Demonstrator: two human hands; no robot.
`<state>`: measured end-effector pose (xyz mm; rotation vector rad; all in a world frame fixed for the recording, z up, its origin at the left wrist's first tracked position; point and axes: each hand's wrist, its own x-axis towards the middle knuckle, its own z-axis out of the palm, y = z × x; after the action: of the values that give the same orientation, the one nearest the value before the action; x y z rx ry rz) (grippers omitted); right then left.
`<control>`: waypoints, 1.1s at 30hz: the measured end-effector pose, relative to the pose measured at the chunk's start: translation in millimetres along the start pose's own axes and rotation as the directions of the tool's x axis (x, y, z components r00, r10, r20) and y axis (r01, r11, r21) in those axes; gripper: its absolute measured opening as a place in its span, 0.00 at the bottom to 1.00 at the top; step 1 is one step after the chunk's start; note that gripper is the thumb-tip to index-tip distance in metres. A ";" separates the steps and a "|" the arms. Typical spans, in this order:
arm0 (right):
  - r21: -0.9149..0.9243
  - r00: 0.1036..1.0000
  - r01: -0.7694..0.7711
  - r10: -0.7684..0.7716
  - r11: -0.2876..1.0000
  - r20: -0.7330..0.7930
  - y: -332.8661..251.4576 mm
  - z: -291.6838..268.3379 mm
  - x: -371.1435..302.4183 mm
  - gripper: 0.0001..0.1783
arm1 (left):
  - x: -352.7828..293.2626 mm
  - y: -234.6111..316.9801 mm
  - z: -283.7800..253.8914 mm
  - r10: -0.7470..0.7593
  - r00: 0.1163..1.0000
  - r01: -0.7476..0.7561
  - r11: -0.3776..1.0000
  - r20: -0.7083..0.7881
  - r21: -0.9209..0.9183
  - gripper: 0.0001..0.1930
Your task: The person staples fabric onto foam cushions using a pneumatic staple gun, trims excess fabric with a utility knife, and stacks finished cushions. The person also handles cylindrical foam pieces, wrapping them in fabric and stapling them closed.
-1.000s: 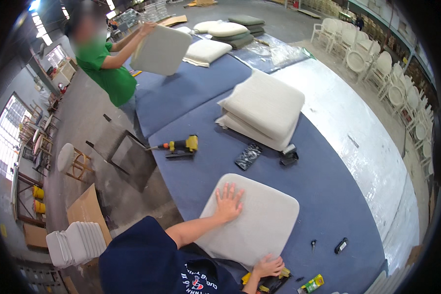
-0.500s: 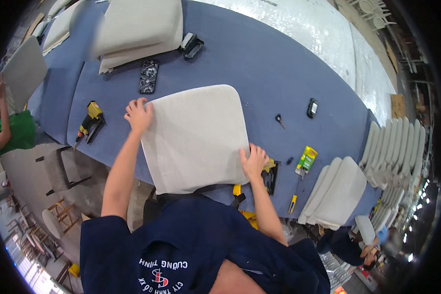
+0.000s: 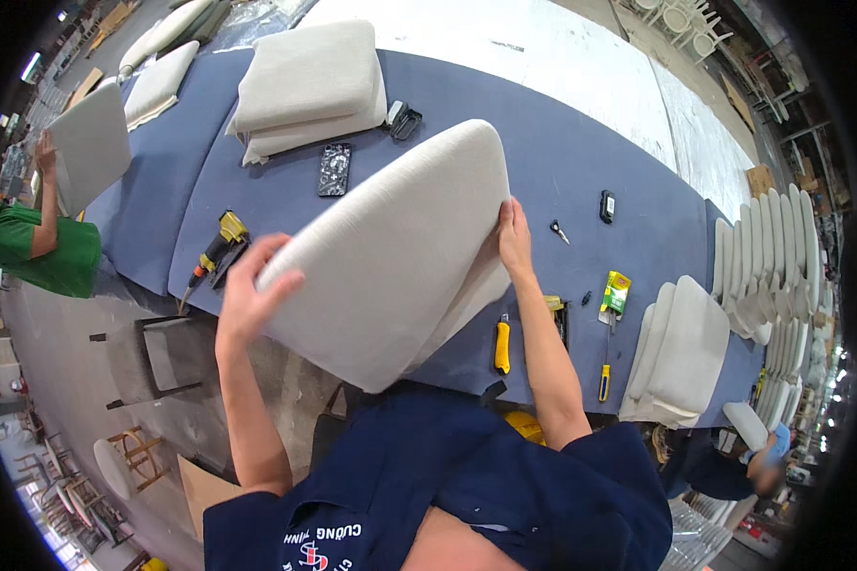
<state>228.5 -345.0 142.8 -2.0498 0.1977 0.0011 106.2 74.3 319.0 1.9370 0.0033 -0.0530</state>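
A light grey upholstered chair seat pad (image 3: pixel 400 228) is held up at a tilt above the blue cloth-covered table, close to my body. My left hand (image 3: pixel 257 295), slightly blurred, grips its left edge, thumb apart from the fingers. On the opposite edge, my right hand (image 3: pixel 515 238) is closed with fingers along the side. A layer of similar fabric (image 3: pixel 471 295) shows beneath the pad's right side; whether it belongs to the pad I cannot tell. By my right forearm lies a yellow utility knife (image 3: pixel 502 344), and a yellow-and-black tool (image 3: pixel 559 314) is partly hidden behind that arm.
A yellow-and-black staple gun (image 3: pixel 221 249) lies left. Stacked pads (image 3: pixel 309 86) and a patterned phone (image 3: pixel 334 170) are farther back. Right are scissors (image 3: pixel 560 231), a green-yellow packet (image 3: pixel 615 293), a screwdriver (image 3: pixel 605 381) and more pads (image 3: pixel 681 352). A co-worker in green (image 3: pixel 43 247) holds a pad.
The pad has gone from lying flat to being lifted and tilted, its right side raised. My right hand has moved up and away along its edge. The utility knife is now more exposed.
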 end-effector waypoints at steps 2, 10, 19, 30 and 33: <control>0.058 0.990 0.080 -0.073 0.995 -0.117 -10.3 27.2 1.6 0.45 | -32.3 36.6 21.5 0.121 0.992 -0.123 0.945 0.025 0.303 0.33; 0.282 0.951 0.272 -0.213 0.920 -0.222 -46.5 52.9 -61.3 0.38 | -98.8 -1.4 89.3 0.012 0.954 0.101 0.927 0.298 -0.361 0.53; 0.383 0.939 0.341 -0.289 0.859 -0.187 -149.9 -61.5 -12.2 0.30 | 34.1 12.0 196.2 0.318 0.815 0.056 0.789 0.484 -0.611 0.39; 0.085 0.959 0.166 -0.141 0.982 -0.246 -136.5 -61.6 -11.9 0.44 | 152.4 48.9 295.6 0.274 0.817 -0.076 0.924 0.508 -0.375 0.30; 0.284 0.953 0.243 -0.173 0.928 -0.249 -126.9 -59.5 -13.7 0.51 | 157.7 51.7 293.9 0.309 0.792 -0.194 0.945 0.526 -0.264 0.31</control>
<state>227.9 -337.5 283.4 -1.7420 0.1060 -0.3707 254.8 -222.2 256.0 1.6422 -0.6274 -0.4306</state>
